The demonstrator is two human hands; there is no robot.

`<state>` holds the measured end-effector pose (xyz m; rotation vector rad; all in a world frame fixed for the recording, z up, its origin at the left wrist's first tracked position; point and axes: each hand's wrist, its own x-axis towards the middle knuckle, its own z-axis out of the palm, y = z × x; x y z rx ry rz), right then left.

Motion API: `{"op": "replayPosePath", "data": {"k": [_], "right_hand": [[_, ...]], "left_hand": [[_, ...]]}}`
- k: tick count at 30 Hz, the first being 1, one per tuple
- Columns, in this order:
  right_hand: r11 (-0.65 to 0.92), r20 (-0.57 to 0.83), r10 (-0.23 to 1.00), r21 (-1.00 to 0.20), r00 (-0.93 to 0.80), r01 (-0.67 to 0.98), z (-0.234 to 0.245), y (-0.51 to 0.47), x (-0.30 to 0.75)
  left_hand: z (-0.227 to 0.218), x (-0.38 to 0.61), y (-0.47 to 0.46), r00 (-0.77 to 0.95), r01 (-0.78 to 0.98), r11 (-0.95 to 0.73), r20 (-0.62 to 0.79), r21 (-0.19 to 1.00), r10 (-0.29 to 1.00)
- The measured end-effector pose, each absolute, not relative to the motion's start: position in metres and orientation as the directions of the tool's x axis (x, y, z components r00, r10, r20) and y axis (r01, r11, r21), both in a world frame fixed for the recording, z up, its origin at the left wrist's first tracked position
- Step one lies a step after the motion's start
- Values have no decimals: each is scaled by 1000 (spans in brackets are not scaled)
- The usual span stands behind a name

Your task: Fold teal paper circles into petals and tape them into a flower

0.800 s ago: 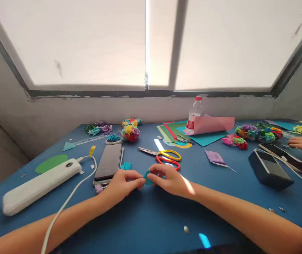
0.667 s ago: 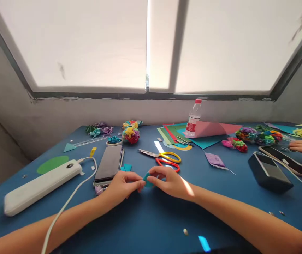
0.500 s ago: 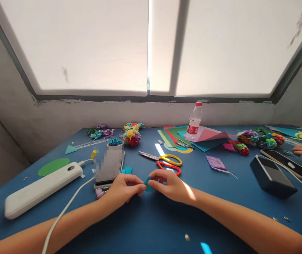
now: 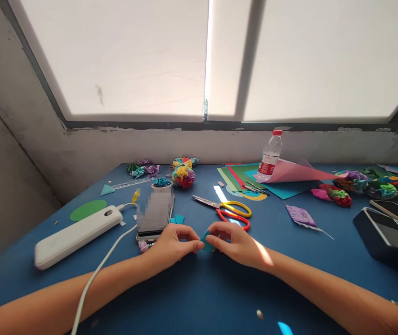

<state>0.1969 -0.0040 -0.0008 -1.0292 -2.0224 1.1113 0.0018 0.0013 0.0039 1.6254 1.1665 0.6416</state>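
**Tiny teal paper fold, two-handed pinch**

While both hands sit low on the table, the left hand (image 4: 171, 244) and right hand (image 4: 235, 243) each pinch one side of a small teal paper piece (image 4: 206, 242), fingertips nearly meeting over it. So both are closed on the paper, which sits just above the blue tabletop (image 4: 199, 288), right in front of the person.

For a fold this small, I'd say keep the pinch right at the crease line, thumbs pressing against forefingers, and work it close to the surface so it doesn't twist. Hard to tell how many folds are in it already, it's mostly hidden by the fingers.

Just past the right hand are two pairs of scissors, yellow-handled (image 4: 233, 207) and red-handled (image 4: 235, 220). Just beyond the left hand lie a phone (image 4: 155, 212), two more teal scraps (image 4: 177, 219), then a white power bank (image 4: 76, 236) with its cable (image 4: 97, 274) running toward the camera. Further back: crumpled multicolour paper flowers (image 4: 183, 176), a stack of coloured paper sheets (image 4: 279, 179), a water bottle (image 4: 270, 156).

Table is pushed against a grey wall (image 4: 150, 146) under a big bright window (image 4: 212, 56), so plenty of daylight.
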Motion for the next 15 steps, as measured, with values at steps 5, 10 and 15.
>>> {"op": "replayPosePath", "data": {"k": [5,10,15], "right_hand": [[330,114,836,-887,-537,324,0,-5,197],[338,118,822,-888,-558,310,1,-6,197],[307,106,833,-905,-544,294,1,-7,199]], "left_hand": [[3,-2,3,470,328,-49,-118,943,875],[5,-2,1,499,294,-15,-140,956,855],[8,-1,0,527,303,-3,-165,953,834]]}}
